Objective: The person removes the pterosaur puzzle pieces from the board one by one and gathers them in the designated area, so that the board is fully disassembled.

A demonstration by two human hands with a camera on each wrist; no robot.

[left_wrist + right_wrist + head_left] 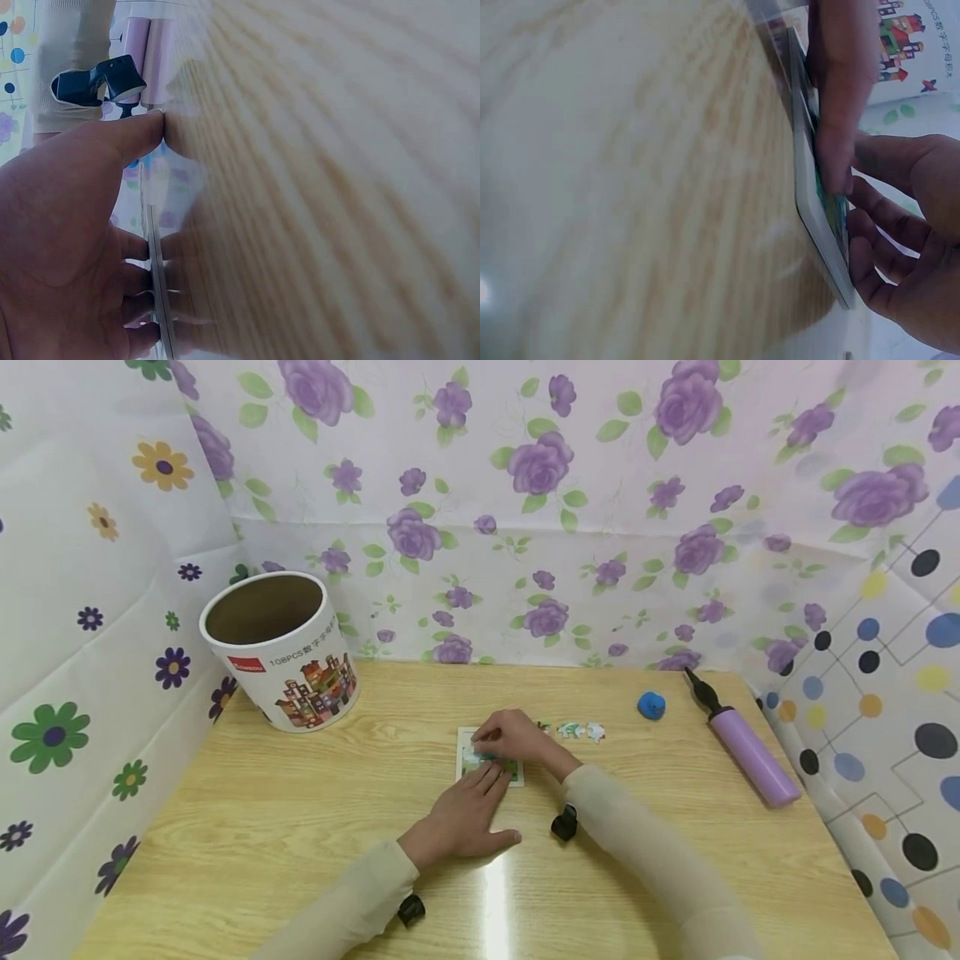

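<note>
A small white-bordered jigsaw puzzle board (pixel 465 739) with a green and blue picture lies on the table. My left hand (pixel 472 814) rests with straight fingers on its near part, thumb spread out to the right. Over the board's upper part, my right hand (pixel 513 737) has bent fingers with their tips at the picture. Whether a piece sits between those fingertips is hidden. In the right wrist view both hands touch the board (pixel 817 217), seen edge-on. Loose jigsaw pieces (pixel 572 730) lie in a row just right of my right hand.
A large white bucket (pixel 315 681) printed with building blocks stands at the back left. A small blue toy (pixel 651 705) and a purple hand pump (pixel 753 756) lie on the right of the wooden table (pixel 300 827). Patterned cloths enclose its back and sides.
</note>
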